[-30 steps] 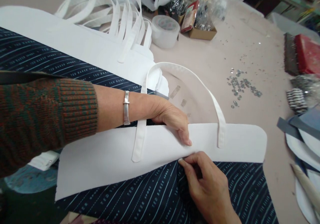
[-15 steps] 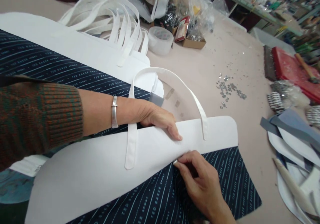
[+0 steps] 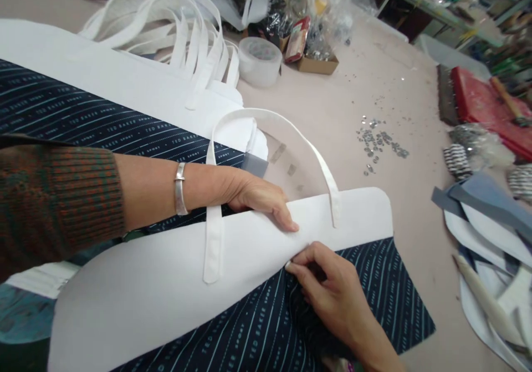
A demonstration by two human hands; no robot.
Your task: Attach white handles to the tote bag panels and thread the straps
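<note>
A bag panel [image 3: 141, 283] lies in front of me, its white upper band joined to navy fabric [image 3: 257, 327] with pale slanted stripes and lettering. A white strap handle [image 3: 286, 118] arches up from the band, both ends on its face. My left hand [image 3: 261, 197] grips the band's top edge between the strap ends, thumb in front and fingers hidden behind. At the seam where white meets navy, my right hand [image 3: 332, 289] pinches the fabric between thumb and forefinger. The navy cloth bunches under that hand.
More white-and-navy panels [image 3: 103, 106] with white straps [image 3: 183, 34] are stacked at the left. Behind stand a tape roll [image 3: 261, 61] and a cardboard box [image 3: 318, 65]. Small metal pieces [image 3: 376, 142] lie scattered on the table. Cut pieces [image 3: 477, 239] and a red block [image 3: 477, 97] with a hammer [image 3: 509, 100] are at right.
Both hands keep their grips on the panel. The view has shifted slightly, so most things appear a little further left and higher.
</note>
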